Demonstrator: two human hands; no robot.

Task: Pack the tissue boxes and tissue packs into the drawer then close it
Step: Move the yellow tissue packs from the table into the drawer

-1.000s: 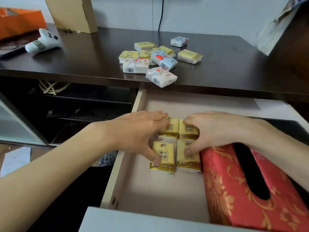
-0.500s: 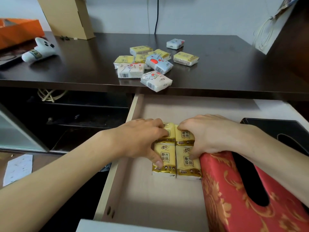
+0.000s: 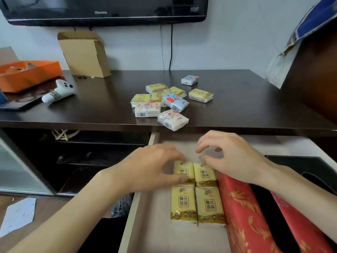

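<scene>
- Four yellow foil tissue packs (image 3: 197, 190) sat 2x2 against red patterned fabric tissue box (image 3: 242, 212), saving space in pale wood drawer (image 3: 138, 207).
- Left hand (image 3: 153, 167) fingers loosely curled, touching rear-left pack; right hand (image 3: 228, 154) loose above, gripping nothing.

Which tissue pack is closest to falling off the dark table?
On the dark wooden table, find the pile of small tissue packs. The white plastic pack with a red cartoon lies at the front edge, above the open drawer, nearer you than the rest.

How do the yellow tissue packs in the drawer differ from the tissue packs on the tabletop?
The yellow tissue packs in the drawer lie flat in a neat two-by-two block; the tissue packs on the tabletop sit in a loose, partly overlapping pile. The drawer set is all yellow; the tabletop set mixes yellow, white and pale blue. Both are small wrapped packs.
</scene>
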